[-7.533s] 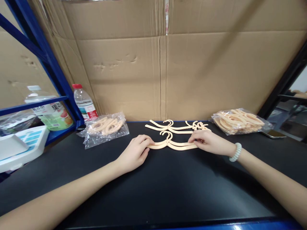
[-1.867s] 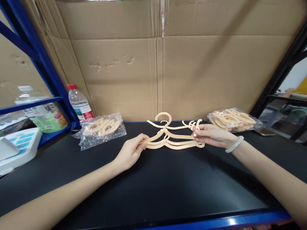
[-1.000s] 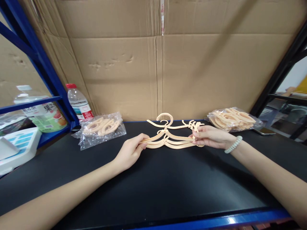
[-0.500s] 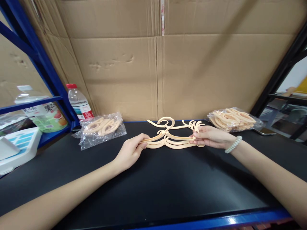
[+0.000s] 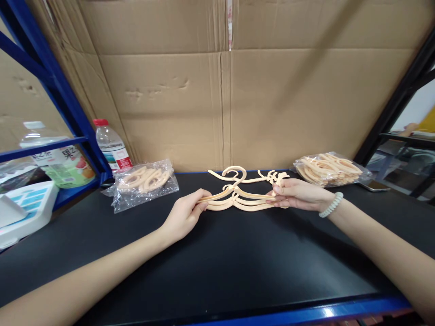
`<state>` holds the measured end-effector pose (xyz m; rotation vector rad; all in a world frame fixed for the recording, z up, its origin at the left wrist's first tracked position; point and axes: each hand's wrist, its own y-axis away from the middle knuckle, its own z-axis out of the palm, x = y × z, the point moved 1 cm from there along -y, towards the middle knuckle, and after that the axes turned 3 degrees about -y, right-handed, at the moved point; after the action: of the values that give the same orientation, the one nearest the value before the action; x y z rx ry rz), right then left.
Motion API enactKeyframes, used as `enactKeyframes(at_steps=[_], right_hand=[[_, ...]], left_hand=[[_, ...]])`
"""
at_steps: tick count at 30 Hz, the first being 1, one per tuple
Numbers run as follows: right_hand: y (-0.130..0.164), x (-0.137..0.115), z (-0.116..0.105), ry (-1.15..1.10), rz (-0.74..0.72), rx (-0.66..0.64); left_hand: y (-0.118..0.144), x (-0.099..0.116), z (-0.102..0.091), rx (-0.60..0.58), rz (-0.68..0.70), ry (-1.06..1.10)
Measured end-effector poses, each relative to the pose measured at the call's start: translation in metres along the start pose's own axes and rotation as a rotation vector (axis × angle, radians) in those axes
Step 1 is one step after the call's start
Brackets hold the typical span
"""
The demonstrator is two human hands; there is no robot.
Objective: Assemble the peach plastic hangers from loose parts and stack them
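Observation:
A beige plastic clothes hanger (image 5: 254, 196) is held just above the black table, its hook pointing away from me. My left hand (image 5: 183, 215) is closed, pinching the hanger's left end between thumb and fingers. At the opposite end, my right hand (image 5: 301, 194) is closed on a small beige plastic piece (image 5: 277, 186), touching the hanger's tip; the exact contact is partly hidden by the fingers. More beige hangers (image 5: 249, 208) lie under the held one. Just behind the right fingers are several small branched beige pieces (image 5: 272, 174).
A clear bag of beige parts (image 5: 146, 183) lies left, a fuller bag (image 5: 328, 170) right. A red-capped bottle (image 5: 111, 147), a large juice bottle (image 5: 63, 158) and a white tray (image 5: 30, 210) stand left. Cardboard (image 5: 163, 99) walls the back; blue posts (image 5: 50, 68) flank the left.
The small piece in my right fingers has tilted and come down against the hanger's right end. My left hand and the hanger stay nearly still.

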<state>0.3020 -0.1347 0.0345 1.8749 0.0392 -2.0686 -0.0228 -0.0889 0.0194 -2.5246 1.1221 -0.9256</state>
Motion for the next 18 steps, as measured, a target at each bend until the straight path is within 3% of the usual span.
enactKeyframes(at_steps=[18], right_hand=[[0.0, 0.0035, -0.0021, -0.081, 0.026, -0.052]], left_hand=[[0.0, 0.0004, 0.0001, 0.026, 0.005, -0.027]])
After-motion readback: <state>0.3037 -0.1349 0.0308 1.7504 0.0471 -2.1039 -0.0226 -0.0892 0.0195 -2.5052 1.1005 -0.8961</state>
